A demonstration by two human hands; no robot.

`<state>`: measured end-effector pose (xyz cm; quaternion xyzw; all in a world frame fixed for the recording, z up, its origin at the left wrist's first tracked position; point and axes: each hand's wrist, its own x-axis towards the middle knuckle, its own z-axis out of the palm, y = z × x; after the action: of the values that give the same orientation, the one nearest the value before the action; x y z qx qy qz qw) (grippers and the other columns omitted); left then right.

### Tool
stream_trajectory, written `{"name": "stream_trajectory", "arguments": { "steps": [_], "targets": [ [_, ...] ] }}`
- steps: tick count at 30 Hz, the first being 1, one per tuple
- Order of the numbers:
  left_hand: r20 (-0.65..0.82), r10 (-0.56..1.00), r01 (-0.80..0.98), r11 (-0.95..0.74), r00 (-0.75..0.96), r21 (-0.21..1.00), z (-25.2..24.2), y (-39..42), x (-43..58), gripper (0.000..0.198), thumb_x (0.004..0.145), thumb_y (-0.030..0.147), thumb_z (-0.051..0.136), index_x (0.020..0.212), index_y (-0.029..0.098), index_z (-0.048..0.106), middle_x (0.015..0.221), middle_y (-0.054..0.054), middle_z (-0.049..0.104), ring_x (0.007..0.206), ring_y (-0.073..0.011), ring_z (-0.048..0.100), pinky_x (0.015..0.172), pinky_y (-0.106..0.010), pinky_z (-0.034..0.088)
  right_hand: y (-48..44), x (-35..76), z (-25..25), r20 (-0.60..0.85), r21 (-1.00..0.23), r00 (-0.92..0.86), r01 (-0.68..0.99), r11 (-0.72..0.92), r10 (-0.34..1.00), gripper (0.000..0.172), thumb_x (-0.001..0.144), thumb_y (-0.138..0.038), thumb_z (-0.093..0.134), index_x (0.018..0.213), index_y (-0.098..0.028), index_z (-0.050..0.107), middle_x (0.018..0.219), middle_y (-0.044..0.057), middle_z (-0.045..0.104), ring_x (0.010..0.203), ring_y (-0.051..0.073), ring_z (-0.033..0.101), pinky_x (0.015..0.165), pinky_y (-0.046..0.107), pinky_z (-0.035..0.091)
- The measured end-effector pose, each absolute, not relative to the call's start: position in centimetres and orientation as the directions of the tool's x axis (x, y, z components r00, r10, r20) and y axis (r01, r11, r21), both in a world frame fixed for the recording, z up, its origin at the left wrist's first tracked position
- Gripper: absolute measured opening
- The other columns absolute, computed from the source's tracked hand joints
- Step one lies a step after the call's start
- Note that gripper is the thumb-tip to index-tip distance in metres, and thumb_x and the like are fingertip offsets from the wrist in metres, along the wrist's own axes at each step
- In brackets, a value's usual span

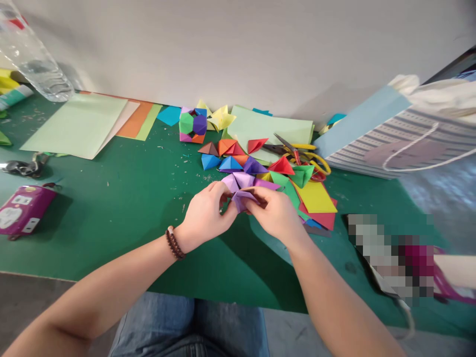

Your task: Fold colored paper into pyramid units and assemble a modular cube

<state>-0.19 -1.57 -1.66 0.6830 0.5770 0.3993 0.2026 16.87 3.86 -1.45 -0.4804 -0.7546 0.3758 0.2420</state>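
Between my two hands is a small folded piece of purple paper (244, 199), held above the front middle of the green table (148, 198). My left hand (208, 210) pinches its left side, and a beaded bracelet circles that wrist. On the other side, my right hand (277, 213) grips the paper with thumb and fingers. Just beyond my fingertips lie lilac folded paper pieces (243, 179). Behind those are blue (229, 163), red (281, 166), green (302, 174) and brown (208, 148) folded pieces. A many-coloured paper ball (193, 125) sits farther back.
Loose paper sheets (78, 121) and a water bottle (40, 64) are at the back left. A purple box-shaped item (28, 210) lies at left. Scissors (316, 161) rest right of the folded pieces, near a striped paper bag (375, 134). Yellow paper (316, 196) lies in front.
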Motion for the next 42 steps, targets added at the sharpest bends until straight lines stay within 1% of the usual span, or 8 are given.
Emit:
{"name": "stream_trajectory", "arguments": {
  "steps": [4,8,11,15,21,27,35,42],
  "targets": [
    [0.293,0.955,0.568,-0.265,0.044,0.779,-1.8,-1.4,-0.3,0.016,0.081,0.019,0.059,0.096,0.019,0.059,0.094,-0.005,0.062,0.081,-0.0157,0.06,0.069,-0.027,0.05,3.3,16.4,-0.9,-0.003,-0.744,-0.46,0.594,0.305,0.888,0.022,0.084,-0.023,0.056,0.102,-0.022,0.07,0.092,0.006,0.077,0.08,0.025,0.073,0.073,0.037,0.057],
    [0.295,0.955,0.523,-0.27,0.038,0.808,-1.9,-1.1,-0.4,0.009,0.087,0.015,0.054,0.084,0.018,0.062,0.084,-0.003,0.064,0.076,-0.0135,0.06,0.068,-0.025,0.049,2.9,16.1,-0.7,-0.009,-0.728,-0.451,0.614,0.303,0.892,0.016,0.082,-0.024,0.06,0.098,-0.022,0.064,0.085,0.004,0.075,0.077,0.024,0.072,0.07,0.036,0.055],
    [0.301,0.954,0.522,-0.255,-0.004,0.814,-1.8,-1.0,-0.5,0.011,0.086,0.012,0.054,0.079,0.017,0.061,0.08,-0.002,0.065,0.072,-0.0124,0.06,0.063,-0.022,0.047,2.9,16.1,-0.7,-0.018,-0.797,-0.451,0.545,0.26,0.892,0.013,0.084,-0.031,0.06,0.094,-0.023,0.06,0.086,0.003,0.073,0.075,0.021,0.071,0.065,0.033,0.055],
    [0.32,0.947,0.512,-0.256,-0.039,0.82,-1.7,-1.1,-0.3,0.012,0.084,0.009,0.054,0.079,0.017,0.061,0.079,-0.002,0.066,0.074,-0.0125,0.06,0.063,-0.021,0.048,3.2,16.2,-0.8,0.038,-0.841,-0.446,0.47,0.269,0.894,0.013,0.086,-0.035,0.058,0.087,-0.022,0.06,0.083,0.003,0.07,0.07,0.018,0.068,0.062,0.03,0.055],
    [0.241,0.97,0.437,-0.203,-0.033,0.876,-1.8,-1.1,0.0,0.008,0.082,0.011,0.058,0.082,0.017,0.063,0.083,-0.003,0.068,0.074,-0.0126,0.063,0.065,-0.022,0.051,3.1,16.2,-0.6,0.029,-0.812,-0.476,0.502,0.299,0.879,0.011,0.085,-0.031,0.057,0.081,-0.021,0.058,0.073,0.001,0.067,0.065,0.017,0.066,0.06,0.029,0.051],
    [0.268,0.963,0.462,-0.243,0.01,0.853,-1.7,-1.0,-0.4,0.015,0.08,0.005,0.054,0.072,0.017,0.059,0.072,0.001,0.062,0.067,-0.0107,0.056,0.061,-0.021,0.044,2.7,16.1,-0.3,0.057,-0.774,-0.522,0.515,0.367,0.851,0.006,0.085,-0.024,0.057,0.079,-0.022,0.057,0.072,-0.001,0.068,0.062,0.015,0.064,0.059,0.025,0.049],
    [0.218,0.974,0.475,-0.222,0.064,0.851,-1.8,-0.9,-0.5,0.01,0.083,0.01,0.054,0.079,0.017,0.06,0.078,0.0,0.064,0.068,-0.0108,0.058,0.063,-0.022,0.046,2.8,16.5,0.0,0.059,-0.733,-0.546,0.544,0.408,0.835,0.006,0.086,-0.022,0.055,0.08,-0.022,0.058,0.075,0.0,0.07,0.064,0.015,0.064,0.06,0.026,0.048],
    [0.313,0.939,0.56,-0.338,0.144,0.757,-1.5,-1.1,-0.6,0.018,0.086,0.01,0.047,0.073,0.017,0.057,0.074,-0.001,0.06,0.07,-0.0119,0.056,0.062,-0.022,0.043,2.6,16.2,0.2,0.033,-0.751,-0.581,0.523,0.403,0.813,0.008,0.086,-0.022,0.055,0.078,-0.022,0.054,0.072,0.0,0.067,0.063,0.016,0.062,0.058,0.027,0.047]
  ]
}}
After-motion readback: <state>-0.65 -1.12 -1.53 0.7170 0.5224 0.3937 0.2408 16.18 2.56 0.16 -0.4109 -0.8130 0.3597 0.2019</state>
